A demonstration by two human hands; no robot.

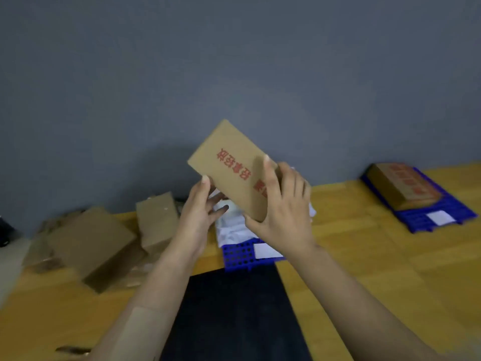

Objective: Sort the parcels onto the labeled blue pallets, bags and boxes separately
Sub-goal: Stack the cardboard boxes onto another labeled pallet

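Cardboard box with red print, flat and rectangular, raised above the perforated blue pallet.
Left hand and right hand fingers clasp its lower edges; crumpled white bags lie beneath.

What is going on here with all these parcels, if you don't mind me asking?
A person is sorting parcels. Both hands, left hand and right hand, hold up a cardboard box with red print. Below it, a blue pallet holds white bags. A second blue pallet at the right already carries a printed box. More unsorted boxes wait at the left.
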